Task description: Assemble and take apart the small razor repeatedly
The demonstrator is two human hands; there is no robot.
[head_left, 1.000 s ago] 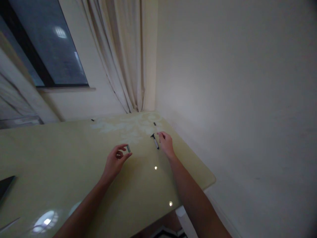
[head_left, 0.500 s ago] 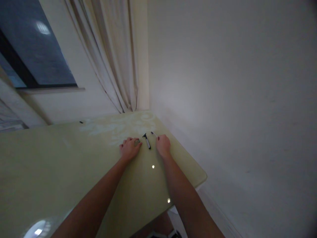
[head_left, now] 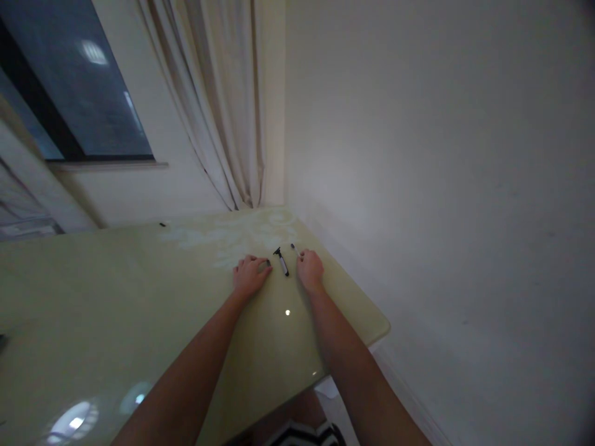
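Both my hands rest knuckles-up on a glossy pale yellow-green table [head_left: 139, 297], near its far right corner. My left hand [head_left: 250, 277] has its fingers curled, with a small grey metal piece [head_left: 268, 264] pinched at the fingertips. A small black-and-white razor-like tool [head_left: 281, 261] lies flat on the table between the hands, and neither hand touches it. My right hand [head_left: 309, 270] is curled too, and a thin dark stick [head_left: 294, 249] pokes out from its fingertips.
A plain wall runs close along the table's right edge. A cream curtain [head_left: 232, 111] hangs in the corner and a dark window [head_left: 79, 93] is at the upper left. A tiny dark speck [head_left: 162, 224] lies far back on the table. The table's near right corner [head_left: 383, 325] is rounded.
My left hand, which held the grey piece up in the air, has come down onto the table beside the razor-like tool. My right hand shifted slightly right of the tool and now has the thin stick.
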